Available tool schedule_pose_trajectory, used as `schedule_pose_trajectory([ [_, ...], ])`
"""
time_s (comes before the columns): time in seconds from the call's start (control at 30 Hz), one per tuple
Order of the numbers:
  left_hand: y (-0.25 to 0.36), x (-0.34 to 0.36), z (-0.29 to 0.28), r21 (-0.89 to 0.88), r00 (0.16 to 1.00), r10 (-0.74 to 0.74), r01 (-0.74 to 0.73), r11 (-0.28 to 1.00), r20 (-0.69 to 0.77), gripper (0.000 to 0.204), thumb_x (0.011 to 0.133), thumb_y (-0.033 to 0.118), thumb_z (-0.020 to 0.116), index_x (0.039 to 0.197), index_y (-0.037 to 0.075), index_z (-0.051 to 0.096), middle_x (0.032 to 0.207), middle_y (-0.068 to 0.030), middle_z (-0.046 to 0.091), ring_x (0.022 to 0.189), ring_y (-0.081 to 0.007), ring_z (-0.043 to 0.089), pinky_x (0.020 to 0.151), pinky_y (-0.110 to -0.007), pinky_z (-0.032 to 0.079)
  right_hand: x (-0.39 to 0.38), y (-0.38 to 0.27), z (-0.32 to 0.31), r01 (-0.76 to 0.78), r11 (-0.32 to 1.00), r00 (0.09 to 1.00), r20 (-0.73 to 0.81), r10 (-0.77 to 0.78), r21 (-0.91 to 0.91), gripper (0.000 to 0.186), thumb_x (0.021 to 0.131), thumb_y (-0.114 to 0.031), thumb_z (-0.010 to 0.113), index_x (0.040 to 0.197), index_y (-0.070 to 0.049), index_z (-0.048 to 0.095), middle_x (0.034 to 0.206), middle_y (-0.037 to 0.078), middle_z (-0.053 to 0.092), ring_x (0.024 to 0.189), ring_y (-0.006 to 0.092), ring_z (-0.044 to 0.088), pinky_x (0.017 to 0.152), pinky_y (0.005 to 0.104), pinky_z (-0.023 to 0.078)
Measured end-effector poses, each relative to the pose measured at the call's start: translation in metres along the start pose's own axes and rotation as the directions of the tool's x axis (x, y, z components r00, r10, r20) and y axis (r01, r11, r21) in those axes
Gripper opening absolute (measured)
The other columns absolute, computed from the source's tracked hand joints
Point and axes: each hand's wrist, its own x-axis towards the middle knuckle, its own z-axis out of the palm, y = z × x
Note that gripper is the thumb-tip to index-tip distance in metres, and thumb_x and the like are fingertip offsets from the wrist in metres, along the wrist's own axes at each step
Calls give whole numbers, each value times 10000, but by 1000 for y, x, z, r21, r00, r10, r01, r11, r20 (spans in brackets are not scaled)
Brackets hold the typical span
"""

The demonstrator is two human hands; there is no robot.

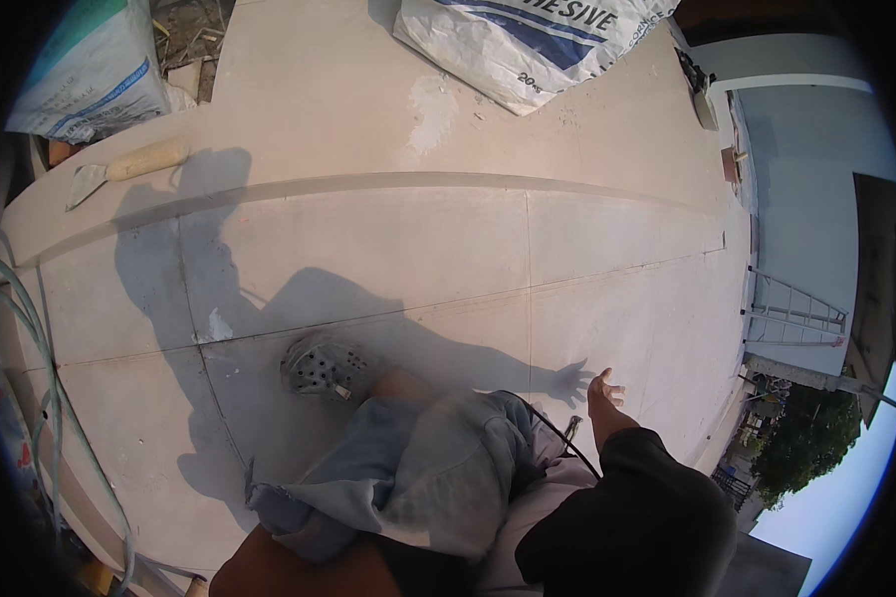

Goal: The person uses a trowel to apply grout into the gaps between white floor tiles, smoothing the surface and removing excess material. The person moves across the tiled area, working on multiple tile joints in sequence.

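My right hand (604, 393) is low over the pale tiled floor (627, 328), beside my knee, its fingers apart and nothing visible in them. Its shadow on the tiles also has spread fingers. My left hand does not show; at the lower left there is only bare skin of a limb, partly covered by cloth. A grey clog (321, 366) with holes is on my foot, below faded blue denim (418, 468). Farther off, a scraper (129, 169) with a flat metal blade and a pale handle lies on the raised step (319, 129), out of reach of the visible hand.
A white and blue bag (528, 45) lies on the step at the top; another white bag (100, 85) stands at the far left. Green hoses (55, 398) run along the left edge. A ladder (796, 313) is at the right, near a pale blue wall (801, 149).
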Motion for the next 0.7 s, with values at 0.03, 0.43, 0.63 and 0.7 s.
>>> schedule_pose_trajectory([
  [0.03,2,1,-6,16,1000,0,0,1000,26,362,1041,170,593,1366,13,614,1358,-183,666,1200,-335,672,1010,-433,556,-16,7,16,-115,993,989,102,110,36,1028,980,-830,350,1724,-168,95,1762,214,130,1572,502,241,1229,671,282],
  [0.43,19,-3,-71,94,992,-107,100,991,71,385,1050,182,586,1392,8,589,1386,-182,646,1222,-325,660,1023,-423,550,-9,87,18,175,961,939,-257,-228,-216,790,972,-613,543,1566,-110,413,1564,241,436,1394,450,498,1122,619,415],
  [0.63,27,-9,-81,112,985,-130,118,987,112,397,1054,188,582,1406,5,576,1400,-181,636,1233,-320,654,1029,-419,547,-33,73,9,343,902,938,39,-345,-261,684,924,-450,650,1467,-72,479,1414,233,541,1258,413,592,1025,554,490],
  [0.7,31,-8,-85,114,985,-139,127,985,106,401,1055,190,581,1410,4,572,1404,-181,632,1237,-318,652,1031,-417,545,-33,76,9,360,890,932,80,-352,-280,651,908,-396,685,1434,-60,501,1364,230,576,1213,401,623,992,532,514],
])
